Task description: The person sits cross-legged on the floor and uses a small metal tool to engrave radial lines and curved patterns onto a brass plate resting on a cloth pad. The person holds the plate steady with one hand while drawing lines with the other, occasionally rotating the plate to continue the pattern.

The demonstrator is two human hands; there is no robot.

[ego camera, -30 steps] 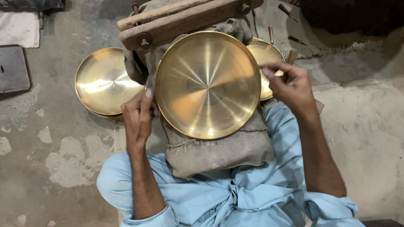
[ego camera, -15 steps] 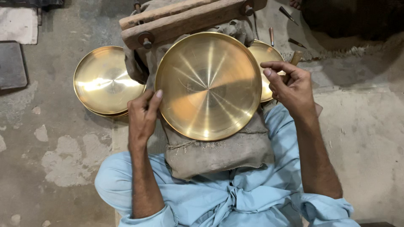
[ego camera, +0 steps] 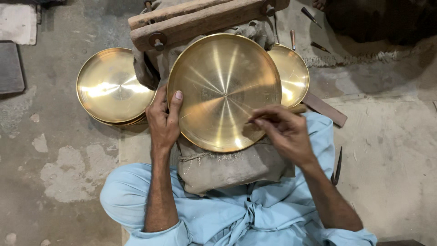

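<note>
While left hand (ego camera: 163, 119) grips brass plate (ego camera: 224, 91) rim, right hand (ego camera: 283, 131) pinches thin tool over plate; padded cloth bundle (ego camera: 232, 166) beneath.

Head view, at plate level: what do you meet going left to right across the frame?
Dark flat slab at the left edge → stack of shiny round brass plates on the floor → left hand gripping the rim → large brass plate on the padded block → right hand resting on it → dark pointed tool on the floor.

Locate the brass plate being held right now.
Head view, centre: the brass plate rests on the cloth pad, left hand at its rim, under the wooden block.
</note>
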